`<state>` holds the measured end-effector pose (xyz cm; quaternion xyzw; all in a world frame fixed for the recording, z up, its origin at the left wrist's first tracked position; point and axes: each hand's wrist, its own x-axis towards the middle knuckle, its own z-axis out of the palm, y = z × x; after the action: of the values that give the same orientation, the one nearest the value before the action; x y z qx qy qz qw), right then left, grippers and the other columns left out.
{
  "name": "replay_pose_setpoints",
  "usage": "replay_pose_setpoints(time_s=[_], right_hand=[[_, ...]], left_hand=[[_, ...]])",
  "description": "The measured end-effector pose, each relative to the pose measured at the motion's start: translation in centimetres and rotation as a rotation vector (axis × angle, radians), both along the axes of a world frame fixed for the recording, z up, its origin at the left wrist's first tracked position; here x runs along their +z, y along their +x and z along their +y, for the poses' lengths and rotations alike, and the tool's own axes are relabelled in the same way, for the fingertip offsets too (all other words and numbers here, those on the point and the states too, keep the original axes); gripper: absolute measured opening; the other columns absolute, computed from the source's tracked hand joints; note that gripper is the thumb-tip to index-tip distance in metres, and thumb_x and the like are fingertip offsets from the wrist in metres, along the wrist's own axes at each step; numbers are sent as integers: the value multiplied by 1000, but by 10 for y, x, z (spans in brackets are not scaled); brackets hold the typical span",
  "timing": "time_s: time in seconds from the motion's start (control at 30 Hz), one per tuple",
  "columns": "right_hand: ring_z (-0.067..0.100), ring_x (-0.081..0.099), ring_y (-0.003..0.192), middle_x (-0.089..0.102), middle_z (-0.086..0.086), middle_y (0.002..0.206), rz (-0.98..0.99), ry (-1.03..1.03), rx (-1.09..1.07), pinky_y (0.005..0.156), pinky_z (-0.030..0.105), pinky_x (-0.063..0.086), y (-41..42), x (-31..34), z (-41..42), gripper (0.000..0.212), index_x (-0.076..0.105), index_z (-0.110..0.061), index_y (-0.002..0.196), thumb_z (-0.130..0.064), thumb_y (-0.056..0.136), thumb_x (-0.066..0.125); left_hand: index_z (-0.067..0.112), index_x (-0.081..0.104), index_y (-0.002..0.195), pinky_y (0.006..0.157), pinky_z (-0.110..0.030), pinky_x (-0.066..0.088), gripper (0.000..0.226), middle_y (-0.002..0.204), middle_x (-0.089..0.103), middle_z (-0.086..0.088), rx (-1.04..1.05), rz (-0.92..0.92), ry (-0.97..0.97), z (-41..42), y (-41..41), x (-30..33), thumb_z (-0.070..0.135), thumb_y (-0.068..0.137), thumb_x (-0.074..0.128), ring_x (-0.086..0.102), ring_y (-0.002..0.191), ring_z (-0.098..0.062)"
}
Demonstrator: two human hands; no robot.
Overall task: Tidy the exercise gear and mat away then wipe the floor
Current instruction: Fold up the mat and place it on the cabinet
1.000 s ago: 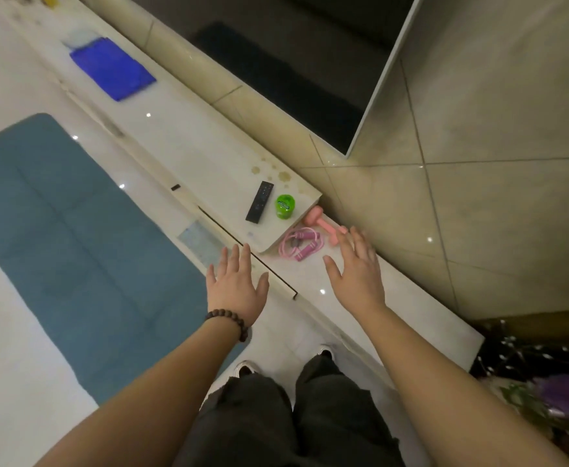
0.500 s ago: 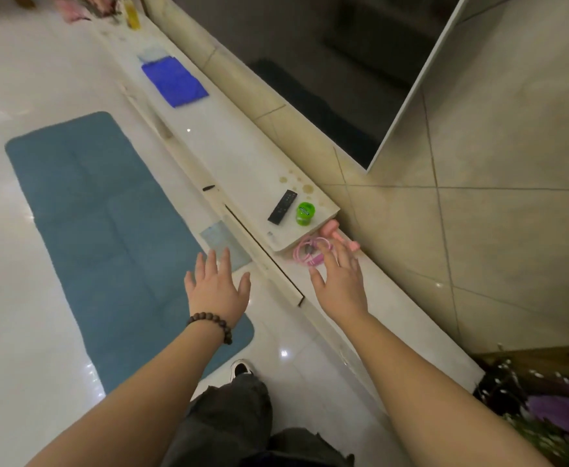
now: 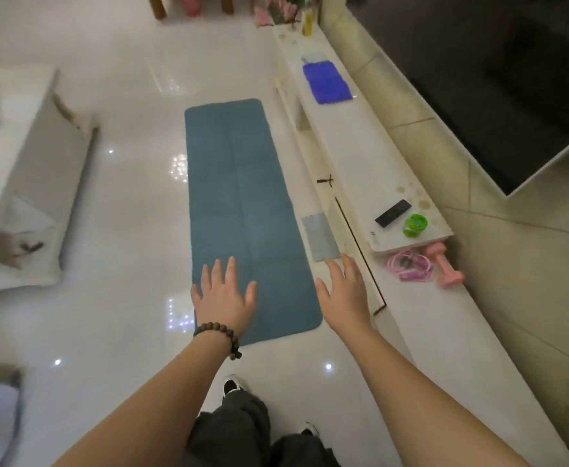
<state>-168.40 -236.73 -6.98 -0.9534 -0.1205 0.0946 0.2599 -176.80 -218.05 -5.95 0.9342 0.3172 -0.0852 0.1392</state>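
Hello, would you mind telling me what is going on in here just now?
A person stands at the near end of a blue mat laid flat on the floor, left hand and right hand open and holding nothing. A pink dumbbell and pink skipping rope lie on the low ledge to the right. The mat is not yet rolled.

The mat (image 3: 242, 210) is a muted teal blue with faint quilted seams. The floor (image 3: 124, 183) is glossy white tile flecked with bright light reflections. On the pale cream ledge (image 3: 354, 153) lies a vivid royal-blue cloth (image 3: 326, 83), a black remote (image 3: 393, 213) and a bright green round tub (image 3: 415, 225). The dumbbell (image 3: 445, 269) is salmon pink; the coiled skipping rope (image 3: 408, 264) is lighter pink with purple handles. A grey rag (image 3: 320, 241) sits beside the mat. The bracelet (image 3: 219, 335) has dark brown beads. The trousers (image 3: 232, 433) are charcoal, and the wall tiles (image 3: 529, 264) are beige.
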Motion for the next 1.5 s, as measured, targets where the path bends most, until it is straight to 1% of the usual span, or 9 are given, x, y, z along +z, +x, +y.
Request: replay_pose_setpoints(time_s=[0.17,0.3,0.5,0.67,0.87,1.07,1.23,1.4,1.5], right_hand=[[25,15,144,20,9,155,-7,25,115,116,39,19,-17,11,83,49,39,-19,142,-36,97,45],[24,9,145,17,8,157,-23,-4,181,118,41,16,-34,10,163,49,37,-18,143,-36,97,43],[22,7,146,18,7,157,-5,-3,207,119,38,12,-88,0,321,48,37,-17,142,-35,98,42],[23,6,146,17,9,157,-15,-18,231,118,40,12,-129,5,454,49,35,-16,143,-34,99,41],[21,2,146,13,6,158,3,-36,236,119,39,9,-145,10,551,48,33,-19,144,-35,100,39],[22,3,146,13,8,158,-1,-101,215,119,38,8,-126,3,607,48,32,-19,144,-34,100,39],[22,3,146,14,8,158,0,-89,168,119,39,8,-85,-12,660,48,33,-18,144,-34,99,40],[23,4,146,16,9,157,-5,-58,129,119,39,9,-24,-38,717,47,34,-17,143,-32,99,41],[22,2,146,13,8,158,-7,-80,66,119,38,8,31,-50,747,48,33,-18,145,-33,99,40]], left_hand=[[26,10,153,117,-49,9,65,161,11,-2,143,-55,-2,71,-37,12,53,97,29,1,148,-24],[25,11,153,118,-50,9,65,161,11,-3,201,-79,18,147,-67,11,52,97,29,0,148,-24],[24,6,154,119,-50,6,64,161,7,-3,199,-69,46,301,-125,2,51,98,25,-4,148,-23],[24,6,153,119,-49,5,65,161,7,-2,183,-51,46,423,-182,7,51,98,25,-4,148,-20],[23,6,153,119,-48,6,65,161,7,-2,198,-42,10,525,-210,9,51,98,26,-3,148,-21],[24,7,153,118,-49,9,65,161,8,-3,182,-41,-22,591,-183,2,52,98,25,-4,148,-23],[24,5,154,119,-49,6,65,162,6,-3,119,-37,-22,649,-134,-8,52,98,24,-5,148,-22],[23,5,154,119,-49,7,66,161,8,-3,35,-52,19,711,-50,-22,52,98,26,-2,148,-23],[24,2,153,119,-50,5,67,162,4,-3,-58,-26,19,749,22,-26,52,98,25,-5,148,-24]])
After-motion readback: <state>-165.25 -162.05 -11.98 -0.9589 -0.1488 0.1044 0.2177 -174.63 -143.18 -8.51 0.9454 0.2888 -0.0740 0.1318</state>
